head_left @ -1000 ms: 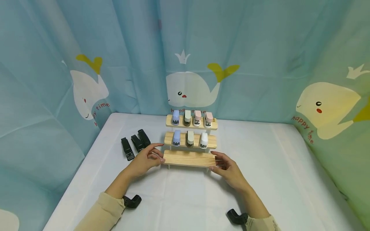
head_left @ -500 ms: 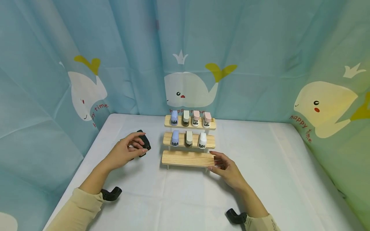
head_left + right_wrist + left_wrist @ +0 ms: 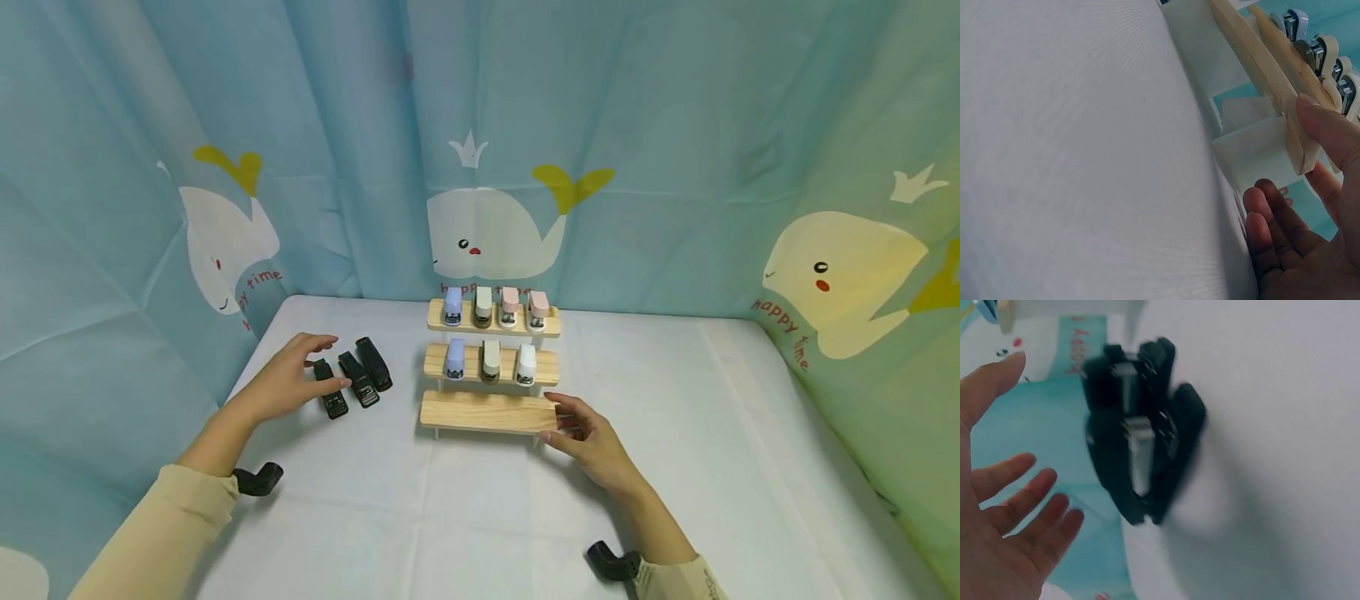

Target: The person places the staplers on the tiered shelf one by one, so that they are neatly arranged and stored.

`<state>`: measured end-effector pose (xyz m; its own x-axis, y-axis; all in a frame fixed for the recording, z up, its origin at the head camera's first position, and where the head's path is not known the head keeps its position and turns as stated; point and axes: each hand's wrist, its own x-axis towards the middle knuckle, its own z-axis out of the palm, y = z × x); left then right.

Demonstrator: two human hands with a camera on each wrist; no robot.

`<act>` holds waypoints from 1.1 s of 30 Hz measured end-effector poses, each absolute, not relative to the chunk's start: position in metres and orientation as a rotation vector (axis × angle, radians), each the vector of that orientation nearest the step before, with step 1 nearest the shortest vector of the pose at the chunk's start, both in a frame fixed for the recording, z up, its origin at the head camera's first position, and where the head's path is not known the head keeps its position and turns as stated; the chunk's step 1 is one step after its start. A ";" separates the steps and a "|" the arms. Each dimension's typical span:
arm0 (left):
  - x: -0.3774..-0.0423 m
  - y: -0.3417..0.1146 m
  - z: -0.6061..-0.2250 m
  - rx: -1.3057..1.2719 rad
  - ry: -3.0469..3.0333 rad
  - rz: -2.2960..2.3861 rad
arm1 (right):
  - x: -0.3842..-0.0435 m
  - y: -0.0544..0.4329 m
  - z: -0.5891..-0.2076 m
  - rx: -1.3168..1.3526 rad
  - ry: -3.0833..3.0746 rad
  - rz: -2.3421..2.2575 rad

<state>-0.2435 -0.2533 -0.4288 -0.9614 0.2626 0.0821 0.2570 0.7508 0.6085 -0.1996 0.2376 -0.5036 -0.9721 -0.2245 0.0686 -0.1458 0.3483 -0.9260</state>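
My left hand hovers with parted fingers at the leftmost of three black staplers, and nothing is between thumb and fingers. In the left wrist view, two black staplers show blurred, apart from the fingers. A three-tier wooden display rack stands mid-table. At its right end my right hand holds the lowest board, thumb at the front edge and index finger at the back corner; the right wrist view shows the thumb against the board and the other fingers loosely bent below.
Small staplers in purple, grey-green and white stand on the middle tier. The top tier bears purple, grey-green and pink staplers. A whale-print curtain hangs behind the white table.
My left hand has left the rack's left end and moved left, passing over the black staplers to the outermost one. My right hand has stayed at the lowest board.
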 end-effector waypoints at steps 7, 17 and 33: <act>-0.248 -0.266 -0.446 0.314 2.924 0.892 | -0.200 0.238 -0.505 -0.353 2.530 -1.714; -0.254 -0.275 -0.465 0.237 2.804 0.992 | -0.200 0.238 -0.504 -0.343 2.526 -1.704; -0.256 -0.275 -0.472 0.173 2.844 0.889 | -0.199 0.237 -0.503 -0.353 2.540 -1.687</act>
